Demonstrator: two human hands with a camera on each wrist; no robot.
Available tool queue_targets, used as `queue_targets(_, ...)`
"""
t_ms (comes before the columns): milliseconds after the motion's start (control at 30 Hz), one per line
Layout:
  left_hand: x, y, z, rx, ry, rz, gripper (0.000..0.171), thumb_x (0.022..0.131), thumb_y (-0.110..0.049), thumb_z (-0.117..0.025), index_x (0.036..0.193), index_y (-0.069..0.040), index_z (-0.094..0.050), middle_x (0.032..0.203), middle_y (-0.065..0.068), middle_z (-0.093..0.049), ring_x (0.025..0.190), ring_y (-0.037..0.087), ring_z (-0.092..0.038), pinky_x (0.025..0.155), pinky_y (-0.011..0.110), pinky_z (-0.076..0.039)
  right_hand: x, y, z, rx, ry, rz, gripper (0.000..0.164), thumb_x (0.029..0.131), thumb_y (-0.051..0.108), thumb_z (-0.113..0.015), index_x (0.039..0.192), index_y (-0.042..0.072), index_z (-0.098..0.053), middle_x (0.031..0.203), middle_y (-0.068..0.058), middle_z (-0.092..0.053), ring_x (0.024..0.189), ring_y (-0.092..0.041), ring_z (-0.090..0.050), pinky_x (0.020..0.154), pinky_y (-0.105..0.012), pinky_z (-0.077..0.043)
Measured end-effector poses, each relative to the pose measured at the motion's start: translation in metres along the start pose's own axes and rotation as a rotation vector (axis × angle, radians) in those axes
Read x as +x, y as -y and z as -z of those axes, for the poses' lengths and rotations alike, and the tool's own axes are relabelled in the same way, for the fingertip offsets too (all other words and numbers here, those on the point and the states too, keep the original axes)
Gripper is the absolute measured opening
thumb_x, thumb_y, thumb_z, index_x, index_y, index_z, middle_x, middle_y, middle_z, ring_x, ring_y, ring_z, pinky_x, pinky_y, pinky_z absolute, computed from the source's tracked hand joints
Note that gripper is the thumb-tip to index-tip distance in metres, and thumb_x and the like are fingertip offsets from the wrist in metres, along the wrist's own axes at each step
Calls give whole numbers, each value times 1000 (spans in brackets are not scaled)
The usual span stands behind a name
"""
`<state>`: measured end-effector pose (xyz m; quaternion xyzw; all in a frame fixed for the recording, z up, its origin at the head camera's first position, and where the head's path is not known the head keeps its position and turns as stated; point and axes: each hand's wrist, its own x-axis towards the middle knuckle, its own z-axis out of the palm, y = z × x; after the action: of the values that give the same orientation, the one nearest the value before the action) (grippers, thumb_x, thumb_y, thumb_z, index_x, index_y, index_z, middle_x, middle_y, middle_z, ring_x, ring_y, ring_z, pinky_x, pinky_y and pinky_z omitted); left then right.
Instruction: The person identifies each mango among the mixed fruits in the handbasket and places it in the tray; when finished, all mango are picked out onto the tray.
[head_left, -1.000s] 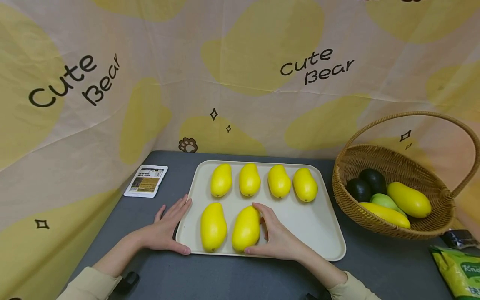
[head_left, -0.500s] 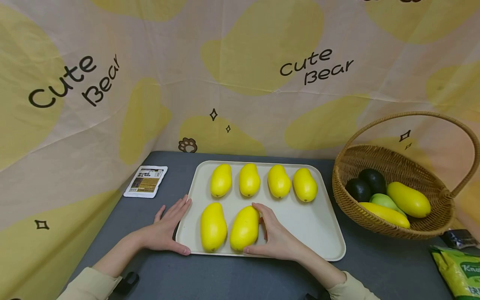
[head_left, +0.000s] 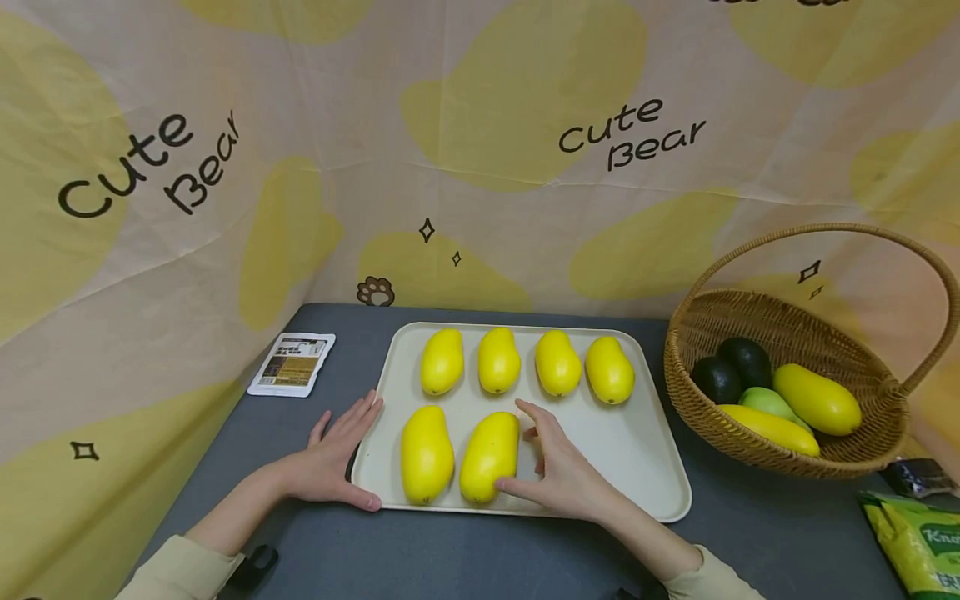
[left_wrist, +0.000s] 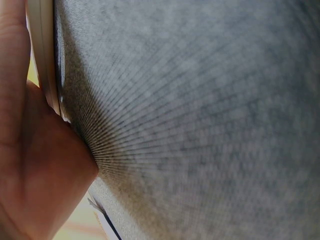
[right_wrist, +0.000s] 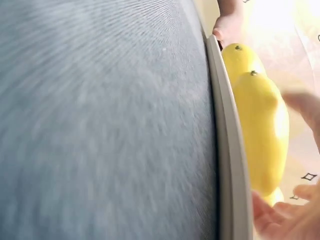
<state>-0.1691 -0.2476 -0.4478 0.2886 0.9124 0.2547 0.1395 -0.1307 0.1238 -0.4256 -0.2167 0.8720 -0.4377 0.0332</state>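
Two yellow mangoes lie side by side at the front of the cream tray (head_left: pixel 600 467): a left one (head_left: pixel 427 454) and a right one (head_left: pixel 487 458). My right hand (head_left: pixel 566 475) is beside the right mango, fingers spread off its side and thumb overlapping its lower end in the head view. In the right wrist view this mango (right_wrist: pixel 260 130) shows between the parted thumb and fingers. At the tray's left edge my left hand (head_left: pixel 330 467) rests with straight fingers, its thumb at the front corner. Several more mangoes (head_left: pixel 498 360) line the tray's back.
At the right stands a wicker basket (head_left: pixel 780 454) with a tall handle, holding dark avocados (head_left: pixel 746 361), a green fruit (head_left: pixel 768 402) and yellow fruits (head_left: pixel 817 398). A white packet (head_left: pixel 291 364) lies at back left, a green-yellow bag (head_left: pixel 911 537) at front right.
My right hand first shifted the right front mango slightly left, then let go, its fingers drawing away to the right. The left hand has stayed at the tray.
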Motion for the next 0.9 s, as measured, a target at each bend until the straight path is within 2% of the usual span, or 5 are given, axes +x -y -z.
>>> queue_targets(167,-1,-1,0,-10,-5,4,127,70,-62,-78,156,-4,-4,162,18,4,146,42,1,102,68,11,-4,1,33,-11,-197,112,24,87,15,-74,111,15,-68,107,3,-68,87,-16,-61,67,-27,-51)
queue_targets(233,-2,0,-1,-18,-7,5,127,70,-62,-78,156,-4,-5,162,18,4,146,42,1,101,68,11,-8,3,55,-49,-225,155,12,88,11,-72,98,18,-72,93,9,-70,78,-10,-61,66,-26,-51)
queue_targets(500,-10,6,-5,-5,-21,12,125,70,-63,-76,157,-7,-5,162,18,3,145,42,-1,101,69,10,-23,9,169,-443,-206,194,14,87,10,-73,98,19,-72,85,13,-67,72,-2,-58,60,-23,-50)
queue_targets(700,-14,6,-6,-21,-27,18,125,70,-62,-77,156,-6,-6,162,18,3,145,44,-1,100,70,10,-28,-15,256,-720,-41,-32,24,90,19,-71,110,6,-69,98,-4,-70,81,-18,-63,67,-38,-52)
queue_targets(900,-15,5,-6,-25,-29,22,125,70,-61,-77,156,-5,-6,162,19,2,145,44,0,100,70,10,-31,-53,309,-737,177,-264,53,91,23,-69,122,-17,-53,112,-33,-61,99,-46,-60,80,-55,-49)
